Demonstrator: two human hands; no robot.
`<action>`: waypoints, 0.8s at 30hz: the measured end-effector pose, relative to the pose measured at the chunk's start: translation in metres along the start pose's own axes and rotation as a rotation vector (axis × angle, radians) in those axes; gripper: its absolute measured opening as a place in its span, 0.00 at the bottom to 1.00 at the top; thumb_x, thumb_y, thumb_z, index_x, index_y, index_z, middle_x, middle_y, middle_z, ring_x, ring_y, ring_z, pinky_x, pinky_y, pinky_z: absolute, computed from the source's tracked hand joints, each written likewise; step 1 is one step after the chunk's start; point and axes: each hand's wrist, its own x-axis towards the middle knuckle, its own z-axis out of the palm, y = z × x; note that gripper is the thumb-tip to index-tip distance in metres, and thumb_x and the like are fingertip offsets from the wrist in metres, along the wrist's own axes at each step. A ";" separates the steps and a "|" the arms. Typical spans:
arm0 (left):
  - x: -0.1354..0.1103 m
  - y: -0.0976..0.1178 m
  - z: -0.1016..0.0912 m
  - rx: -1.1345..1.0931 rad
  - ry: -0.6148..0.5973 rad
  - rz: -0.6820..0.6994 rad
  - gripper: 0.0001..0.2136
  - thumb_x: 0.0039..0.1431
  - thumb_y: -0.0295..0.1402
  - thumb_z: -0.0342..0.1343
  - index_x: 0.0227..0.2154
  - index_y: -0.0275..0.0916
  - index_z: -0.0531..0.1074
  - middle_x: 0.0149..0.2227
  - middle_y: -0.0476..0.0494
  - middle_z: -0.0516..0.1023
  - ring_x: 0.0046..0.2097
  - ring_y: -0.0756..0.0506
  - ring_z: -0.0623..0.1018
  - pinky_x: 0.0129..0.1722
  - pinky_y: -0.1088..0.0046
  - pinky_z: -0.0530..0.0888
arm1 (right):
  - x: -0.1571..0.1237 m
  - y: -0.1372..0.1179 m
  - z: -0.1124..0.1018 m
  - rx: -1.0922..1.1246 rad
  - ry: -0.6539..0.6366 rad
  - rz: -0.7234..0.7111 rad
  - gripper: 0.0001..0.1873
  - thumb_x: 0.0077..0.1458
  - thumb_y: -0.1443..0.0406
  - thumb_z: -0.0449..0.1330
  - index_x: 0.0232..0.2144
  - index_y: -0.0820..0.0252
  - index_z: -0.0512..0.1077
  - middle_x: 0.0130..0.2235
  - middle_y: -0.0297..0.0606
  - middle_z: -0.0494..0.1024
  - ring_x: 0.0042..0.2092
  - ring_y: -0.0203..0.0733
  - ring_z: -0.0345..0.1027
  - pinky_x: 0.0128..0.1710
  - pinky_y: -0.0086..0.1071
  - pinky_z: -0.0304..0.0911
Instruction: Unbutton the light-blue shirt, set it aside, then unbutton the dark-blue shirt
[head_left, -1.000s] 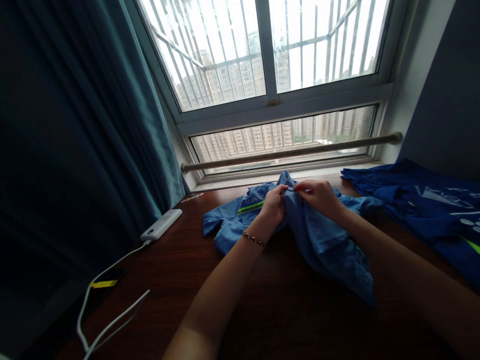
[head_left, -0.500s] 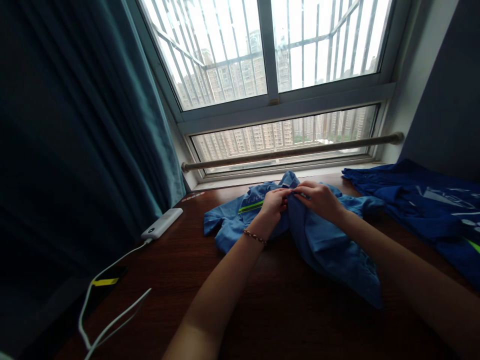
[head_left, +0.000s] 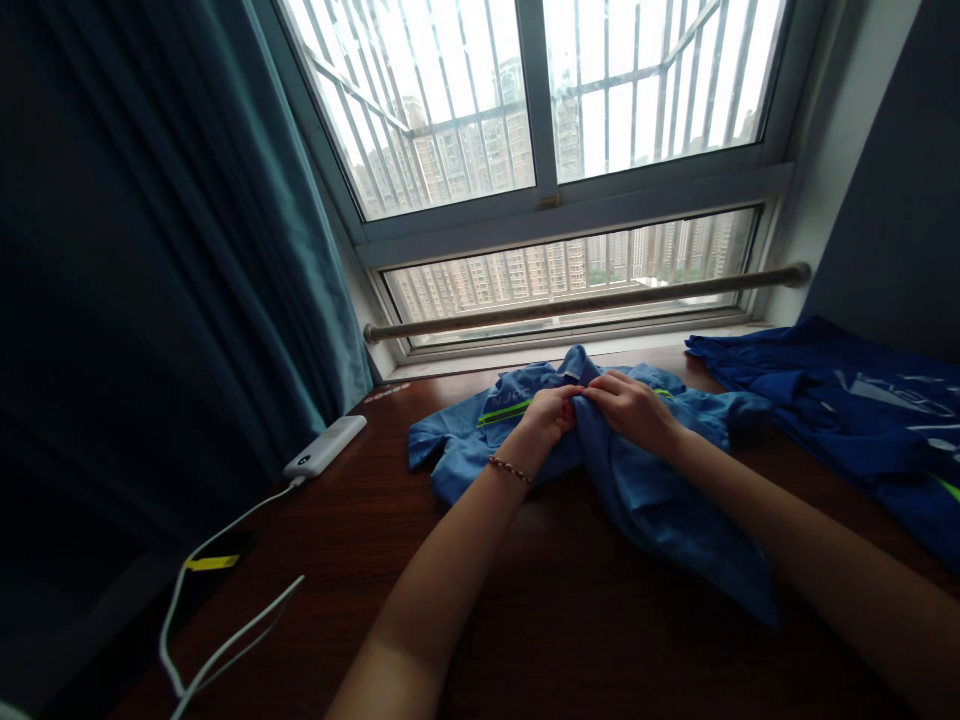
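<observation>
Light-blue shirt (head_left: 645, 500), pinched edge seemingly hidden.

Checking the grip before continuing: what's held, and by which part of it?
The left hand and right hand pinch the light blue shirt at the top of a raised fold; the exact spot is hidden.

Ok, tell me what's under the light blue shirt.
The light blue shirt rests on the reddish-brown tabletop, which shows around its edges. The left hand and right hand pinch its cloth. Anything beneath the bunched fabric is covered, so I can't tell.
</observation>
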 end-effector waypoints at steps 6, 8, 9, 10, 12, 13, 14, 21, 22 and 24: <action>0.003 -0.008 0.000 0.042 0.082 0.079 0.11 0.44 0.20 0.55 0.13 0.34 0.61 0.10 0.55 0.58 0.14 0.57 0.58 0.15 0.80 0.54 | 0.001 0.000 0.004 0.013 -0.032 0.008 0.13 0.57 0.72 0.48 0.36 0.60 0.72 0.33 0.40 0.69 0.39 0.42 0.61 0.38 0.31 0.59; 0.003 -0.012 0.001 0.107 0.095 0.160 0.09 0.42 0.21 0.56 0.14 0.33 0.64 0.11 0.55 0.58 0.14 0.57 0.57 0.16 0.80 0.54 | 0.002 0.002 0.005 0.030 -0.053 0.063 0.12 0.57 0.71 0.49 0.36 0.59 0.72 0.32 0.39 0.68 0.37 0.41 0.62 0.37 0.30 0.58; 0.002 -0.014 0.001 0.162 0.102 0.235 0.07 0.42 0.22 0.57 0.15 0.33 0.66 0.12 0.55 0.60 0.15 0.57 0.58 0.17 0.79 0.55 | 0.003 0.003 0.005 0.043 -0.065 0.110 0.11 0.57 0.70 0.50 0.35 0.59 0.73 0.31 0.39 0.68 0.36 0.40 0.62 0.36 0.29 0.58; 0.002 -0.016 0.001 0.235 0.108 0.332 0.05 0.43 0.23 0.57 0.17 0.33 0.68 0.13 0.53 0.63 0.17 0.56 0.60 0.18 0.79 0.57 | 0.003 0.004 0.005 0.056 -0.077 0.166 0.11 0.57 0.69 0.50 0.34 0.60 0.73 0.31 0.38 0.69 0.35 0.39 0.63 0.35 0.29 0.57; 0.000 -0.019 0.002 0.431 0.128 0.566 0.03 0.45 0.26 0.57 0.20 0.33 0.71 0.19 0.50 0.69 0.22 0.54 0.66 0.23 0.78 0.61 | 0.006 0.003 0.004 0.075 -0.106 0.274 0.10 0.56 0.68 0.51 0.31 0.60 0.74 0.30 0.38 0.70 0.33 0.38 0.64 0.34 0.28 0.57; -0.002 -0.021 0.002 0.538 0.150 0.675 0.04 0.47 0.28 0.56 0.20 0.34 0.71 0.21 0.49 0.71 0.24 0.52 0.68 0.25 0.77 0.62 | 0.007 0.002 0.002 0.082 -0.119 0.317 0.11 0.56 0.68 0.51 0.31 0.60 0.74 0.30 0.38 0.70 0.33 0.38 0.64 0.34 0.28 0.56; -0.004 -0.022 0.003 0.651 0.176 0.770 0.05 0.48 0.29 0.55 0.21 0.35 0.71 0.22 0.48 0.72 0.26 0.51 0.69 0.27 0.77 0.62 | 0.008 0.001 0.001 0.091 -0.129 0.350 0.11 0.56 0.69 0.51 0.31 0.60 0.74 0.31 0.38 0.71 0.33 0.38 0.65 0.35 0.28 0.56; -0.017 -0.022 0.006 1.087 0.281 1.006 0.09 0.56 0.34 0.48 0.25 0.39 0.70 0.24 0.50 0.72 0.26 0.51 0.69 0.27 0.76 0.60 | 0.012 -0.001 -0.005 0.194 -0.157 0.524 0.10 0.54 0.69 0.52 0.29 0.62 0.75 0.33 0.39 0.75 0.37 0.39 0.68 0.37 0.26 0.56; -0.017 -0.023 0.006 1.103 0.273 1.014 0.09 0.56 0.33 0.48 0.25 0.39 0.70 0.24 0.50 0.72 0.27 0.51 0.69 0.27 0.76 0.60 | 0.012 0.000 -0.005 0.208 -0.157 0.545 0.11 0.54 0.69 0.53 0.29 0.62 0.75 0.33 0.39 0.76 0.37 0.39 0.68 0.37 0.26 0.56; -0.018 -0.023 0.006 1.123 0.260 1.037 0.08 0.56 0.32 0.48 0.25 0.38 0.69 0.25 0.49 0.72 0.27 0.51 0.69 0.28 0.76 0.60 | 0.012 0.000 -0.005 0.224 -0.157 0.578 0.11 0.54 0.69 0.53 0.29 0.61 0.75 0.32 0.38 0.76 0.36 0.39 0.68 0.36 0.27 0.56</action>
